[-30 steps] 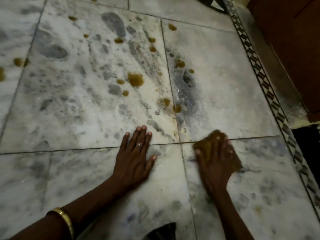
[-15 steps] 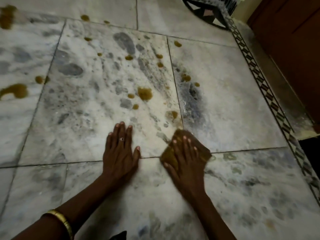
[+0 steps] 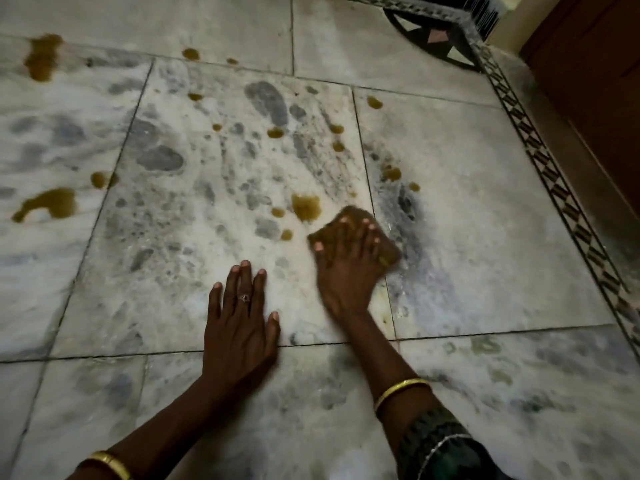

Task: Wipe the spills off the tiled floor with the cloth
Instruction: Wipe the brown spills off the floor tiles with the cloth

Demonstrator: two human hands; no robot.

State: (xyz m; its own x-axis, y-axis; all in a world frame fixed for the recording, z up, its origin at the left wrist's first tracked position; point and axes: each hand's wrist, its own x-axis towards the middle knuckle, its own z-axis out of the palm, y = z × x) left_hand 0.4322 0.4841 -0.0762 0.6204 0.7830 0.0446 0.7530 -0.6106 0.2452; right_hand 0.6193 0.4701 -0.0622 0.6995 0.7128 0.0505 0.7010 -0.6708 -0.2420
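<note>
Fingers (image 3: 360, 237) flatten cloth (image 3: 390, 253) just beside brown spill (image 3: 305, 206).

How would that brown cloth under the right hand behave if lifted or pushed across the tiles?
The cloth lies flat under the right hand, so it is probably limp and would droop if lifted. Its colour matches the spills, so it may be damp and slide easily.

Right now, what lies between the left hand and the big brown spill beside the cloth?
Head view: between the left hand and the big spill lies one small brown drop; the rest is bare tile.
</note>
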